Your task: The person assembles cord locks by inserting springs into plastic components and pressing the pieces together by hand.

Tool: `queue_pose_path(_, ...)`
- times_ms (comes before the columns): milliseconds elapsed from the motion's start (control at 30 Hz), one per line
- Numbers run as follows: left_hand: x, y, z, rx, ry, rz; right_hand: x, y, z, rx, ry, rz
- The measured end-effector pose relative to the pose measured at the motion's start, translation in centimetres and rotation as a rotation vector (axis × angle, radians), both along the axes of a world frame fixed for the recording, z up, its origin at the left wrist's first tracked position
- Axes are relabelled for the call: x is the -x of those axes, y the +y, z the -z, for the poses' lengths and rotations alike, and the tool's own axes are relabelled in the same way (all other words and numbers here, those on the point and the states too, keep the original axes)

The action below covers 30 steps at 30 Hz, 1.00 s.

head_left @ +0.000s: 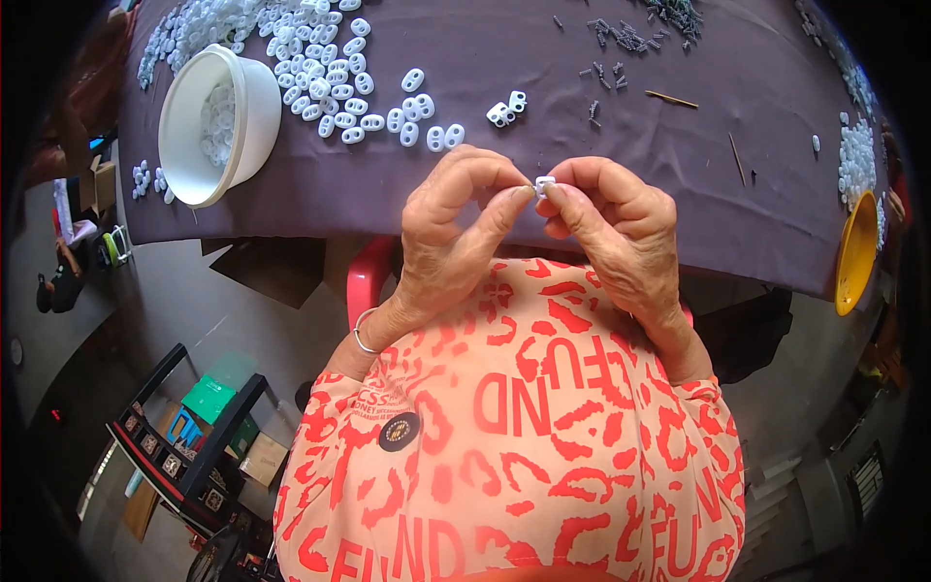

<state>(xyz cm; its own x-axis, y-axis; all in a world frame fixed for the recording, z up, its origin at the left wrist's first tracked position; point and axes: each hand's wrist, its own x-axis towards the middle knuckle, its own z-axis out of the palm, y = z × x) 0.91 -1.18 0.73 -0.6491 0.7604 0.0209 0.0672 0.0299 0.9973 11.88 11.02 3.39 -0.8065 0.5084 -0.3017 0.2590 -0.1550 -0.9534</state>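
Note:
Close to the table's near edge, my two hands meet fingertip to fingertip. My right hand (626, 228) is closed, pinching a small white two-hole cord lock piece (545, 181) between thumb and forefinger. The thumb and forefinger of my left hand (446, 218) pinch together at the left side of that piece. Whatever lies between the left fingertips is too small to make out. Just beyond my hands sit a pair of white cord lock pieces with dark holes (507, 109). More white two-hole pieces (409, 134) lie scattered left of them.
A dark purple cloth covers the table (543, 58). A white round tub (262, 107) holding small translucent pieces stands at left. Small dark springs (621, 39) lie at the far right, near a thin brown stick (671, 99). A yellow bowl (855, 254) tilts at the right edge.

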Motion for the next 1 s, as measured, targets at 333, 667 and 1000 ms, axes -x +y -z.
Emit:
queue_pose_path(333, 0.3, 0.4, 0.1, -0.03, 0.416, 0.051, 0.2, 0.2, -0.4, 0.094, -0.072, 0.008)
queue_pose_path(667, -0.4, -0.2, 0.8, 0.035, 0.092, 0.033, 0.3, 0.5, -0.1, 0.226, -0.109, -0.005)
queue_pose_path(1000, -0.5, 0.0, 1.0, 0.008, -0.014, 0.035, 0.1, 0.4, 0.5, 0.274, 0.005, -0.015)
